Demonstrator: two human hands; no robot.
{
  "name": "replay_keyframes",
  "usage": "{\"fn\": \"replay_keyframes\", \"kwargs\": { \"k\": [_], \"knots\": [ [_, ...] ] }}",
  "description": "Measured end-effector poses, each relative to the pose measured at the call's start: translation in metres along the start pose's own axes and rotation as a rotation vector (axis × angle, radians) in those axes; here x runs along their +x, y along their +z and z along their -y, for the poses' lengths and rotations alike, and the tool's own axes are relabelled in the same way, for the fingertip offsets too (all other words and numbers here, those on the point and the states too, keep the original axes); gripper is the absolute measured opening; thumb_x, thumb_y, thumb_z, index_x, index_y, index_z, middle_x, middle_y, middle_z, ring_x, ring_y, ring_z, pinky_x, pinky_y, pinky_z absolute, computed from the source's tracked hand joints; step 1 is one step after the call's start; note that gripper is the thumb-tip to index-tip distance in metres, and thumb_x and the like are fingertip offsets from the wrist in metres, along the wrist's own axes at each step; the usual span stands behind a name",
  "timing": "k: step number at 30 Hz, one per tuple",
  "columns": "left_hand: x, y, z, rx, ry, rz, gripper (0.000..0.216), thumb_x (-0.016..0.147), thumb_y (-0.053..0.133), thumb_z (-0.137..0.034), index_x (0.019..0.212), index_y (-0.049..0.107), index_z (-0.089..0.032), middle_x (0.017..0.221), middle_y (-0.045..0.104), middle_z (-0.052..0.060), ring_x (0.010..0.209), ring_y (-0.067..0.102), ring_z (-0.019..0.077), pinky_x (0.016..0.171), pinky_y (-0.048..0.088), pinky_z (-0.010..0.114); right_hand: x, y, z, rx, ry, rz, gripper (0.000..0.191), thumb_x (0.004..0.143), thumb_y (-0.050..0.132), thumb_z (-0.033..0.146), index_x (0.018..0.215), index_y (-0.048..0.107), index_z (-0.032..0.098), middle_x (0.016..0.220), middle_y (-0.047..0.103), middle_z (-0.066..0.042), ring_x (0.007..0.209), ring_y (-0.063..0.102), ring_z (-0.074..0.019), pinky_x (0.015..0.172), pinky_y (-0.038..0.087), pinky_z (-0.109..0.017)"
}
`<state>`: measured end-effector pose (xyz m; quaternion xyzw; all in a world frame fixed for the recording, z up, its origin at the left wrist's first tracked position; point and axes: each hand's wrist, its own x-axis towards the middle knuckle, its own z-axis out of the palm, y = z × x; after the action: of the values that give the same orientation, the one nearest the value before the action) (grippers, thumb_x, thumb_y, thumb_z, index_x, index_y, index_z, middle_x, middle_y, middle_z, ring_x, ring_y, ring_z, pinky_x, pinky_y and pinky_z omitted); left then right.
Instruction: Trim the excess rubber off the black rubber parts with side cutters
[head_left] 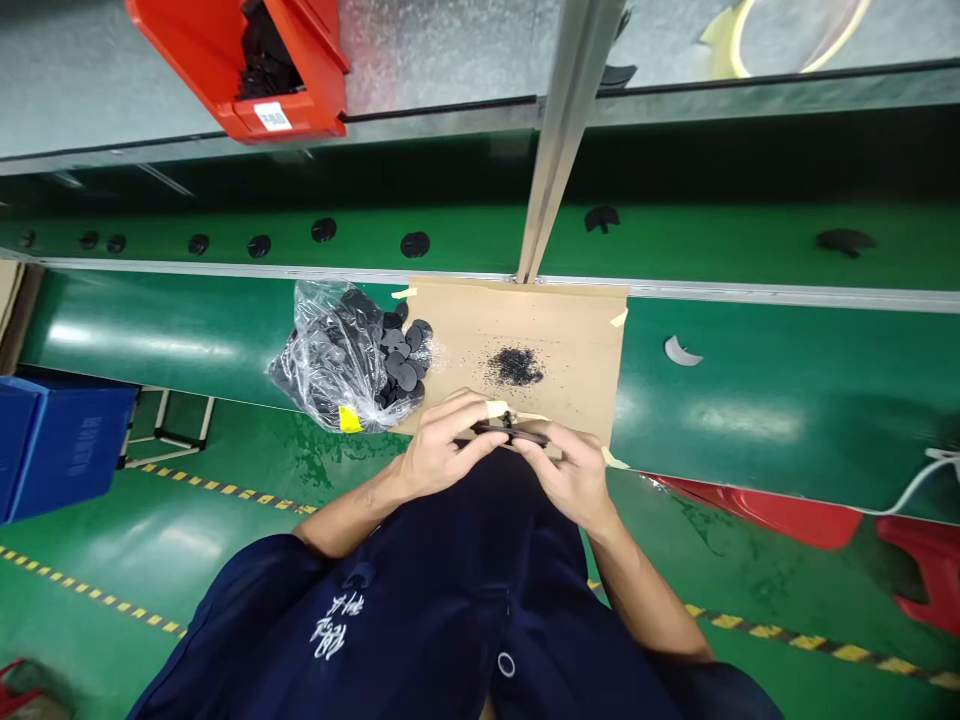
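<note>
My left hand (442, 445) and my right hand (570, 472) meet at the near edge of a cardboard sheet (577, 335), both pinching one small flat black disc (510, 433) held edge-on between the fingertips. A finger of my left hand carries a strip of pale tape. Just left of my hands lies a clear plastic bag (330, 360) spilling several black round discs (401, 360). On the cardboard beyond my hands sits a small pile of black crumbs (514, 366).
The cardboard lies on a green bench (750, 400); behind it a green conveyor belt (465, 240) carries several spaced black discs. A red bin (292, 110) sits on the metal shelf above. A blue crate (60, 445) stands at left, red items (802, 515) under the bench at right.
</note>
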<state>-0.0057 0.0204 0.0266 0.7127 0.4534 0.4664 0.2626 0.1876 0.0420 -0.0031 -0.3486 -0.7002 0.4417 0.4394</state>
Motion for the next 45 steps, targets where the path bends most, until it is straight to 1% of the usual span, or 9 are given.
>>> {"fn": "replay_keyframes", "kwargs": {
  "k": [2, 6, 12, 17, 22, 29, 34, 40, 45],
  "knots": [
    [0.003, -0.004, -0.004, 0.000, 0.045, 0.037, 0.029, 0.097, 0.069, -0.034, 0.119, 0.071, -0.015, 0.096, 0.073, 0.009, 0.089, 0.068, 0.0171, 0.079, 0.057, 0.030, 0.000, -0.002, 0.003, -0.020, -0.089, -0.017, 0.008, 0.099, 0.066, 0.026, 0.099, 0.073, 0.022, 0.090, 0.080, -0.003, 0.076, 0.075, -0.0167, 0.072, 0.061, -0.026],
    [0.011, -0.009, -0.011, 0.003, 0.103, 0.106, 0.031, 0.100, 0.065, -0.035, 0.123, 0.070, -0.016, 0.101, 0.074, 0.010, 0.090, 0.068, 0.0177, 0.080, 0.058, 0.032, -0.003, -0.003, 0.005, -0.053, -0.200, -0.066, 0.009, 0.097, 0.069, 0.019, 0.104, 0.073, 0.022, 0.097, 0.081, -0.005, 0.084, 0.079, -0.0177, 0.079, 0.065, -0.026],
    [0.015, -0.008, -0.016, -0.022, 0.115, 0.136, 0.034, 0.100, 0.064, -0.035, 0.128, 0.068, -0.015, 0.101, 0.075, 0.011, 0.088, 0.067, 0.0168, 0.079, 0.057, 0.031, -0.007, -0.004, 0.004, -0.062, -0.252, -0.070, 0.012, 0.096, 0.069, 0.015, 0.106, 0.072, 0.020, 0.097, 0.081, -0.007, 0.085, 0.079, -0.0184, 0.078, 0.066, -0.026],
    [0.012, -0.006, -0.016, -0.047, 0.156, 0.127, 0.032, 0.101, 0.063, -0.035, 0.125, 0.069, -0.015, 0.103, 0.074, 0.011, 0.088, 0.066, 0.0158, 0.080, 0.057, 0.030, -0.008, -0.004, 0.005, -0.069, -0.262, -0.067, 0.010, 0.096, 0.067, 0.014, 0.103, 0.072, 0.020, 0.095, 0.081, -0.008, 0.083, 0.079, -0.0186, 0.075, 0.066, -0.027],
    [0.010, -0.006, -0.015, -0.039, 0.140, 0.126, 0.032, 0.098, 0.067, -0.036, 0.122, 0.071, -0.016, 0.098, 0.073, 0.010, 0.088, 0.068, 0.0164, 0.077, 0.058, 0.030, -0.007, 0.000, 0.004, -0.055, -0.280, -0.068, 0.007, 0.097, 0.067, 0.017, 0.102, 0.072, 0.019, 0.095, 0.080, -0.008, 0.081, 0.079, -0.0179, 0.074, 0.066, -0.025],
    [0.008, -0.004, -0.017, -0.043, 0.171, 0.042, 0.027, 0.094, 0.074, -0.026, 0.119, 0.073, -0.017, 0.093, 0.076, 0.009, 0.080, 0.068, 0.0147, 0.072, 0.057, 0.028, -0.006, 0.002, 0.005, -0.010, -0.264, -0.049, 0.009, 0.098, 0.065, 0.017, 0.102, 0.072, 0.020, 0.092, 0.080, -0.007, 0.078, 0.078, -0.0168, 0.073, 0.066, -0.024],
    [0.005, -0.002, -0.017, -0.025, 0.186, 0.063, 0.025, 0.096, 0.070, -0.023, 0.120, 0.072, -0.015, 0.098, 0.077, 0.011, 0.085, 0.070, 0.0153, 0.076, 0.058, 0.029, -0.005, 0.001, 0.006, 0.003, -0.272, -0.032, 0.010, 0.097, 0.066, 0.015, 0.103, 0.072, 0.020, 0.092, 0.080, -0.007, 0.079, 0.078, -0.0169, 0.073, 0.065, -0.023],
    [0.000, 0.003, -0.018, 0.019, 0.237, -0.057, 0.039, 0.091, 0.076, -0.024, 0.129, 0.069, -0.018, 0.093, 0.078, 0.008, 0.079, 0.072, 0.0163, 0.070, 0.059, 0.029, -0.006, 0.000, 0.008, 0.052, -0.262, -0.013, 0.014, 0.096, 0.066, 0.012, 0.106, 0.073, 0.020, 0.094, 0.080, -0.006, 0.081, 0.078, -0.0151, 0.075, 0.064, -0.021],
    [0.000, 0.001, -0.017, -0.010, 0.171, 0.083, 0.033, 0.096, 0.069, -0.023, 0.128, 0.069, -0.018, 0.099, 0.078, 0.011, 0.083, 0.071, 0.0162, 0.075, 0.059, 0.031, -0.010, -0.002, 0.006, 0.018, -0.235, -0.004, 0.013, 0.097, 0.067, 0.016, 0.106, 0.075, 0.021, 0.092, 0.081, -0.006, 0.077, 0.078, -0.0163, 0.071, 0.065, -0.023]
  ]
}}
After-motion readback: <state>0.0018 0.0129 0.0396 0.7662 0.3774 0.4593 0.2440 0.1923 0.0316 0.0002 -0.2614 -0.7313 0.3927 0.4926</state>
